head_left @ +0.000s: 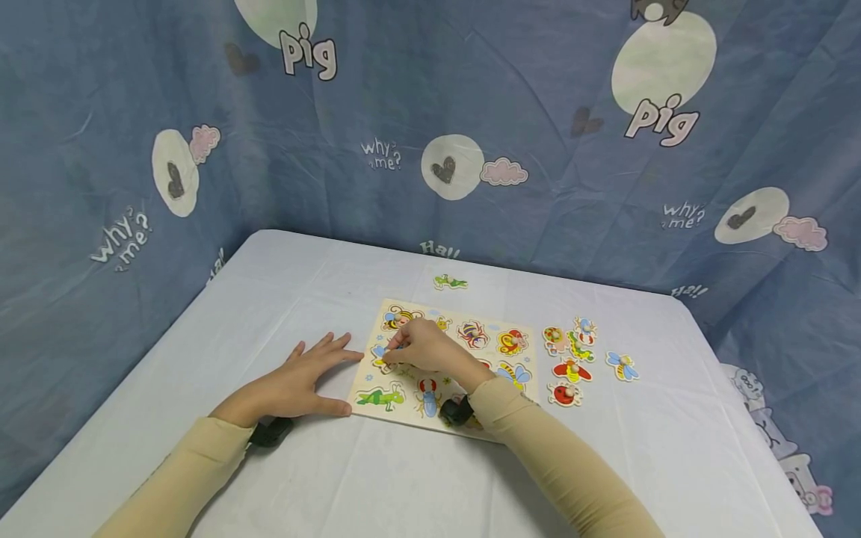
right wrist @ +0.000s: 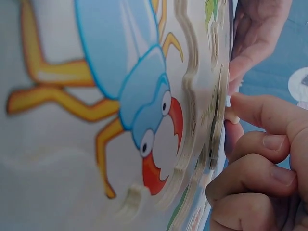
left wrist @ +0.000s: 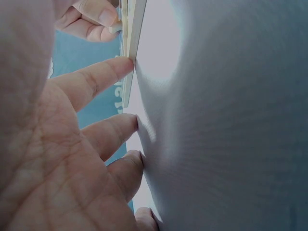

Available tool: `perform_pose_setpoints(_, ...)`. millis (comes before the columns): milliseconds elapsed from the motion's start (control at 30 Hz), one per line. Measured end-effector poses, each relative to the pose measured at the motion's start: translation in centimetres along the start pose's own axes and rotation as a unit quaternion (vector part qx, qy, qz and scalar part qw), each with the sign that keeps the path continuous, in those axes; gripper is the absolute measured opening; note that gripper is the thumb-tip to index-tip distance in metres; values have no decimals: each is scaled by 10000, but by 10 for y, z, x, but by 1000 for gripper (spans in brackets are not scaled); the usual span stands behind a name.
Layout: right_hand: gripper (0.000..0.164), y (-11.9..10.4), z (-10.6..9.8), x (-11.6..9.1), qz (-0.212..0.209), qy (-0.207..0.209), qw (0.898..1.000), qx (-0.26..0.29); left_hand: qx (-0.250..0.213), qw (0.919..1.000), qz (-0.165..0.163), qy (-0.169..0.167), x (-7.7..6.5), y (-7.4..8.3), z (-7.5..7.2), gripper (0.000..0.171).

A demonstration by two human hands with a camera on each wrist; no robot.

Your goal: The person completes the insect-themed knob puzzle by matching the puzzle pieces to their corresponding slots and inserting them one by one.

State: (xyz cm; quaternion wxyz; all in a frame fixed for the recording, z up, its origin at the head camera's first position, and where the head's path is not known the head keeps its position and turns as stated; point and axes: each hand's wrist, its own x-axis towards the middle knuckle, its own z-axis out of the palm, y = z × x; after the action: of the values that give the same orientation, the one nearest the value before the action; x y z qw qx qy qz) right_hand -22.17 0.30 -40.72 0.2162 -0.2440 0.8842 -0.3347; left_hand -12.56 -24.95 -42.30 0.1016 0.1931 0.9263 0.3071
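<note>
A wooden insect puzzle board (head_left: pixel 397 415) lies on the white table. Over its left side, my right hand (head_left: pixel 430 347) pinches the small wooden knob (right wrist: pixel 232 114) of a blue-winged insect puzzle piece (head_left: pixel 378 351); the fingers partly hide that piece. The piece lies at the board's surface in the right wrist view. My left hand (head_left: pixel 296 385) is spread at the board's left edge, its index finger (left wrist: pixel 103 79) touching that edge and its thumb near the front left corner. A blue beetle picture (right wrist: pixel 130 86) shows in a recess close to the right wrist.
Right of the board lie several knobbed pieces, among them a ladybug (head_left: pixel 565 394), a red-winged insect (head_left: pixel 572 370), a caterpillar (head_left: pixel 580 347) and a blue-winged bee (head_left: pixel 622 366). A green grasshopper piece (head_left: pixel 450 282) lies behind the board. A blue patterned curtain (head_left: pixel 430 90) hangs beyond the table.
</note>
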Motion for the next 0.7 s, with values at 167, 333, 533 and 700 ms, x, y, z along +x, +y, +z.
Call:
perform_pose_setpoints(167, 15, 0, -1, 0, -47, -29, 10000, 50, 20, 10000, -14, -10, 0, 0, 0, 87)
perform_pose_setpoints(333, 15, -2, -1, 0, 1, -47, 10000, 40, 5, 10000, -21, -27, 0, 0, -1, 87)
perform_pose_setpoints(533, 15, -3, 0, 0, 85, -42, 10000, 11, 7, 10000, -37, -34, 0, 2, -1, 86)
perform_pose_setpoints(700, 15, -2, 0, -2, 33, -42, 10000, 4, -7, 10000, -24, -46, 0, 2, -1, 86)
